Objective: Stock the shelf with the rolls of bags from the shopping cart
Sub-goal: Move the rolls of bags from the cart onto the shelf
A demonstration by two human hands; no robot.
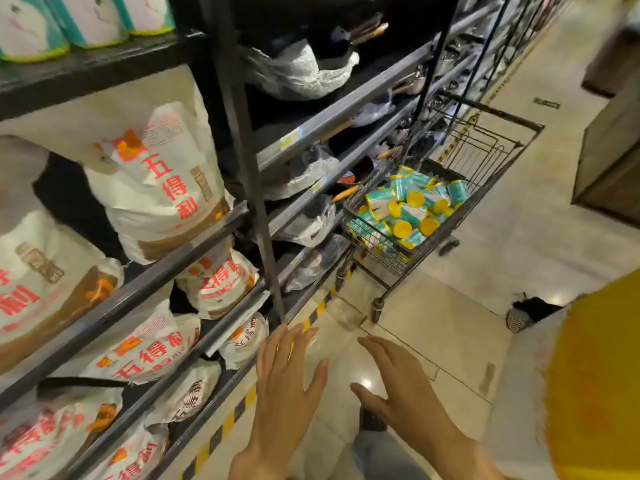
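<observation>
Red characters 五得利 are read on the white sacks (156,181) filling the shelf (180,247) at left. Rolls of bags (408,209), teal with yellow ends, are heaped in the shopping cart (460,216) at centre right; their print is too small to read. More rolls (86,19) are cut off at upper left. Left hand (287,382) and right hand (398,382) are spread, holding nothing, at lower centre.

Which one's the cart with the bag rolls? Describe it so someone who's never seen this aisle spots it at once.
Follow the black shelving along the aisle's left side, past the white sacks with red lettering. The shopping cart stands on the floor against the shelving, beyond both open hands. It alone is black wire mesh on wheels, heaped with teal rolls with yellow ends.
</observation>
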